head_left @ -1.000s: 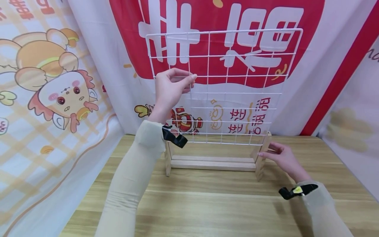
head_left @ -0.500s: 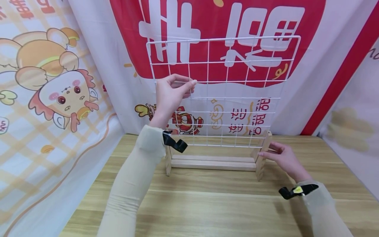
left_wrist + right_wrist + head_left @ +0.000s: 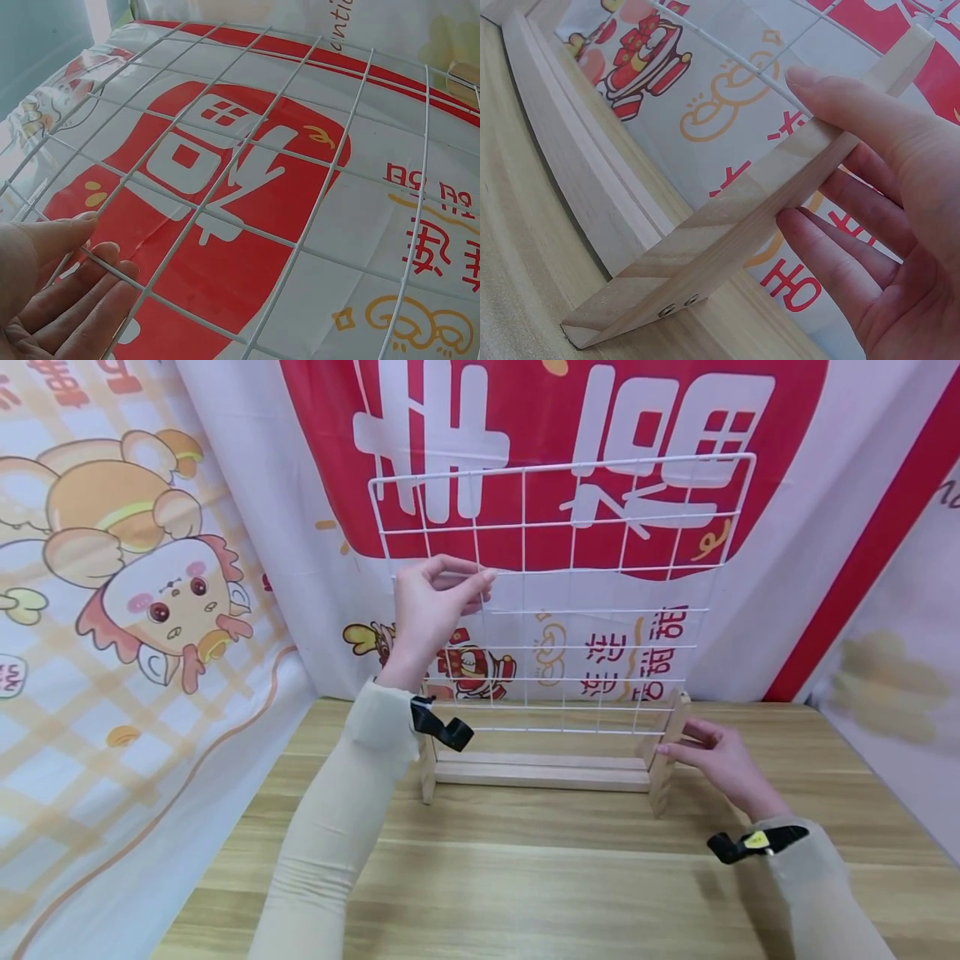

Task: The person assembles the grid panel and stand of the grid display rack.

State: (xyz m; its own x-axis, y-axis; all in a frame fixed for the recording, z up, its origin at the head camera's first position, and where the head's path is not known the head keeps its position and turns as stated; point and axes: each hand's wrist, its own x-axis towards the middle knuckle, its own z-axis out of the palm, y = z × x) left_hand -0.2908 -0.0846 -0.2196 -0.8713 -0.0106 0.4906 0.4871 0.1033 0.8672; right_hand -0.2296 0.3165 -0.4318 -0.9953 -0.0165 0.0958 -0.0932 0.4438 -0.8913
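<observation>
In the head view, a white wire grid panel stands upright between the two side posts of a pale wooden stand. Its lower edge shows above the stand's grooved crossbar. My left hand pinches a wire on the left part of the grid; the left wrist view shows the thumb and fingers around it. At the stand's right post, my right hand holds the wood between thumb and fingers. Two screw heads show low on that post in the right wrist view. The left post is partly hidden by the left wrist.
The stand rests on a wood-grain table near its back edge. Behind it hangs a white cloth with a large red print. A patterned cloth rises at the left and a pale one at the right.
The grid panel has come down between the posts, its top left corner lowering most, and my left hand has moved down with it. My right hand stays at the right post.
</observation>
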